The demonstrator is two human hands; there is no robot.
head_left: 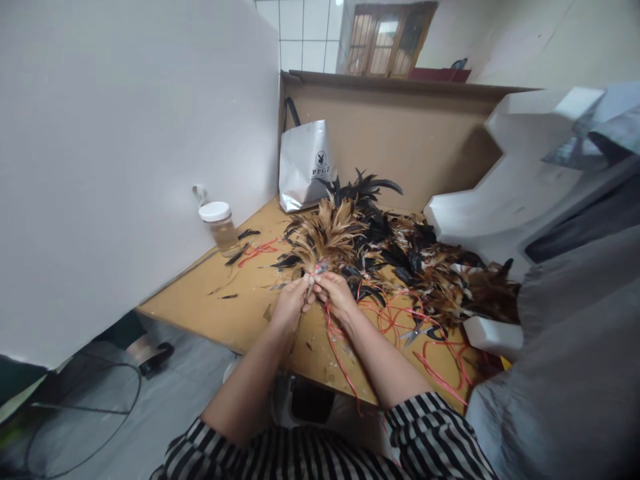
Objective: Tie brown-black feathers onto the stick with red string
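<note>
Both my hands meet over the table at the base of a feather bundle (327,230), whose brown and black plumes fan out away from me. My left hand (294,300) pinches the gathered stems from the left, fingers closed. From the right, my right hand (334,292) is closed at the same spot, where red string (330,327) wraps the stems and trails down toward the table's front edge. The exact grip of each fingertip is too small to make out. More black and brown feathers (440,273) lie heaped to the right.
Black-handled scissors (423,332) lie among loose red string at the right. A lidded jar (220,227) stands on the left by a white panel. A silver bag (306,167) leans at the back. White foam pieces (493,333) and grey cloth (575,333) border the right side.
</note>
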